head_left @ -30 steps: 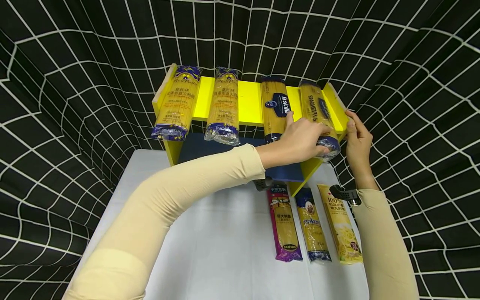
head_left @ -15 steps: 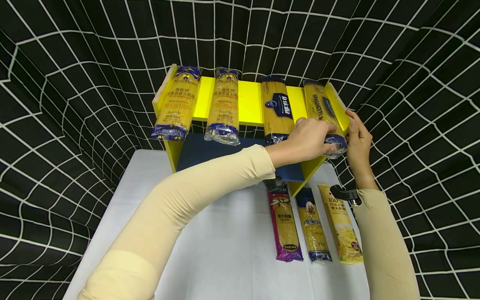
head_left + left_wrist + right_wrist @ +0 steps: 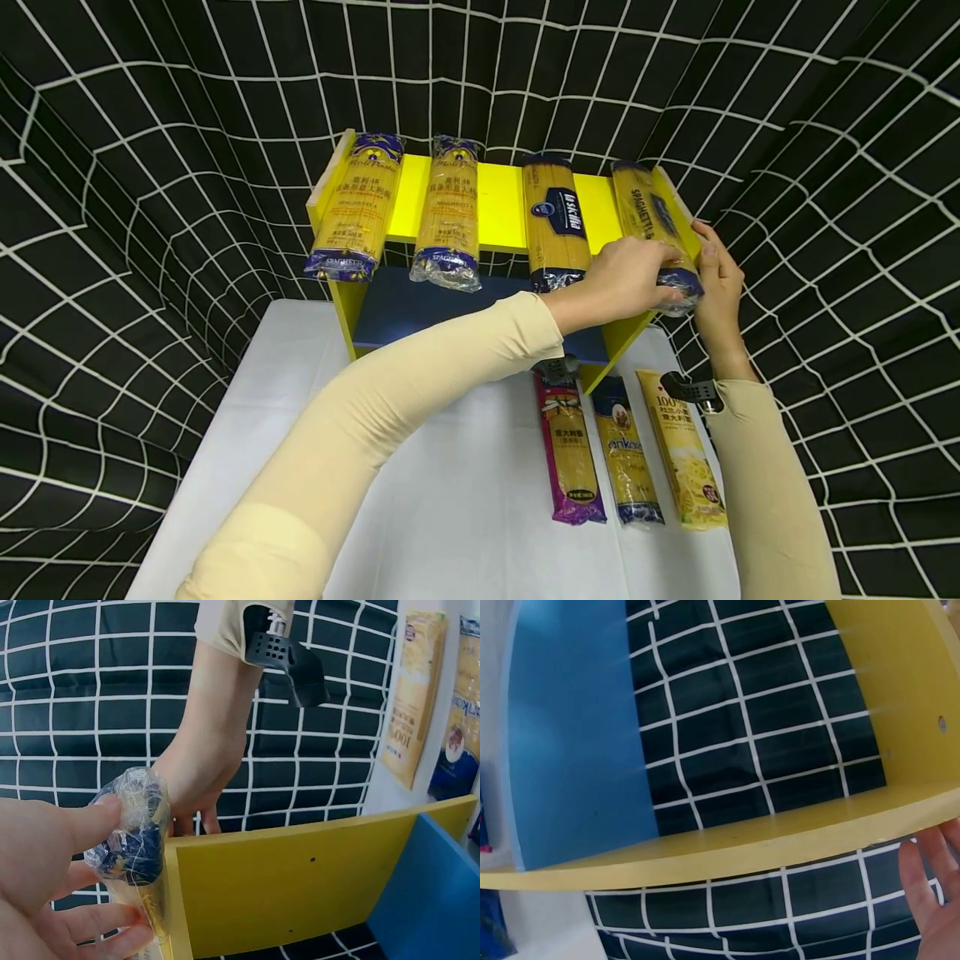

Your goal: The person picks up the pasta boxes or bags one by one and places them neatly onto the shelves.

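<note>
left hand [image 3: 624, 280] curled round spaghetti pack [image 3: 643, 200]; right hand [image 3: 717, 296], fingers extended, against rack [image 3: 501, 208]. pack likely slick, brittle; grip mid-length.

Black cloth [image 3: 465, 42] with white grid lines fills the head view's top and sides. A pale tabletop [image 3: 457, 483] spans the lower centre; at lower right on it lie a purple-edged pack [image 3: 573, 454], a blue-ended pack [image 3: 628, 458] and a yellow pack [image 3: 684, 454].

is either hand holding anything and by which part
The left hand grips the rightmost spaghetti packet on the shelf's yellow top by its near end. The right hand holds no packet; its fingers touch the shelf's right side panel.
</note>
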Demonstrator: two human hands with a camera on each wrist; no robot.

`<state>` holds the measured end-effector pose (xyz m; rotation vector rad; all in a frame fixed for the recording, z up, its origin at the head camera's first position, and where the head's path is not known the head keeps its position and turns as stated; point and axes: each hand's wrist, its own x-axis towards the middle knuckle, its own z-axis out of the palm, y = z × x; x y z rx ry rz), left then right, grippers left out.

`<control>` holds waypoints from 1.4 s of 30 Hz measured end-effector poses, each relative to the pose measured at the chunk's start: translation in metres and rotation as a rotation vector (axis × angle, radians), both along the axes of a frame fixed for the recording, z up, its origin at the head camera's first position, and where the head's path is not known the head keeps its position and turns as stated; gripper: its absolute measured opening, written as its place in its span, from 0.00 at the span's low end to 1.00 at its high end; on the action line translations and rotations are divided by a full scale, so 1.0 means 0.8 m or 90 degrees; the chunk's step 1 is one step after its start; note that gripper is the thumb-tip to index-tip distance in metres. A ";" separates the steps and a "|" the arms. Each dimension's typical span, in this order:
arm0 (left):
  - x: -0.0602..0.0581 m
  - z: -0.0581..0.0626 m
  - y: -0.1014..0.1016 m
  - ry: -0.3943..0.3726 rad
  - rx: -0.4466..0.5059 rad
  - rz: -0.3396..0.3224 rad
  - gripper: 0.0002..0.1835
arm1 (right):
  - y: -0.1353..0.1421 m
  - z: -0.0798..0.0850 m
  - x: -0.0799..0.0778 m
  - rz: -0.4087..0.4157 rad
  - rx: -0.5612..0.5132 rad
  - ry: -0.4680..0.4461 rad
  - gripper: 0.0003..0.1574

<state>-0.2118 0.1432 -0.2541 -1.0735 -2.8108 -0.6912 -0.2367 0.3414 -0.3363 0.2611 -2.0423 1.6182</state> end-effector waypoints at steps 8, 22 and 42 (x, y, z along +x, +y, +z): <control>0.001 -0.001 0.011 0.000 -0.002 0.008 0.31 | -0.001 -0.001 0.001 0.010 -0.026 0.002 0.27; -0.001 0.000 0.017 0.020 -0.017 -0.003 0.29 | -0.001 0.002 -0.001 0.005 -0.023 -0.005 0.27; 0.005 -0.004 0.011 0.086 -0.090 0.015 0.31 | -0.003 0.000 0.000 -0.008 -0.031 0.002 0.26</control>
